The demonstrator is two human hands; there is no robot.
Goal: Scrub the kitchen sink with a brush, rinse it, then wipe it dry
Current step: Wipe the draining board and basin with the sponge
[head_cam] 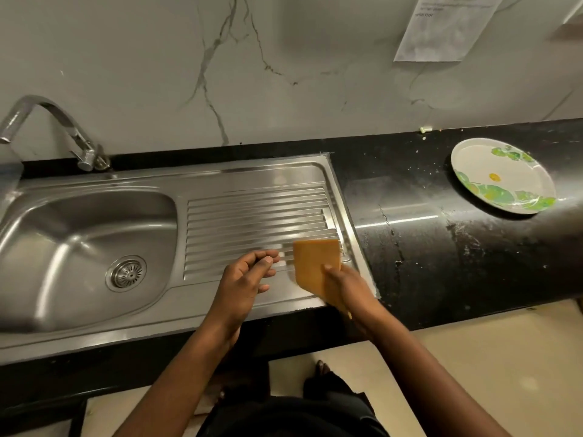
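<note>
The orange cloth (pixel 315 263) is held flat over the ribbed drainboard (pixel 252 209), above its 4 o'clock corner, with its lower part reaching toward the front rim. The right hand (pixel 347 288) grips the cloth from its 5 o'clock side, thumb pressed on the upper face and the other fingers hidden underneath. The cloth is slightly blurred, so whether it touches the ribs cannot be told.

Just at the cloth's 9 o'clock is the left hand (pixel 246 275), over the drainboard's front edge. Its fingers are loosely bent, pointing toward the cloth, and it holds nothing.

The stainless steel sink (pixel 79 222) has its basin at 9 o'clock from the hands, with a round drain strainer (pixel 126 273) in the bottom. A curved chrome tap (pixel 47 121) stands at the basin's 12 o'clock, its spout arching toward 9 o'clock.

The sink is set into a black stone table (pixel 441 247), which runs toward 3 o'clock and carries pale smears and crumbs. On it, at 2 o'clock from the cloth and well apart, lies a white plate (pixel 501 175) with green leaf print. A marbled wall (pixel 220 74) rises behind, with a printed paper sheet (pixel 441 26) stuck on it above the plate.
</note>
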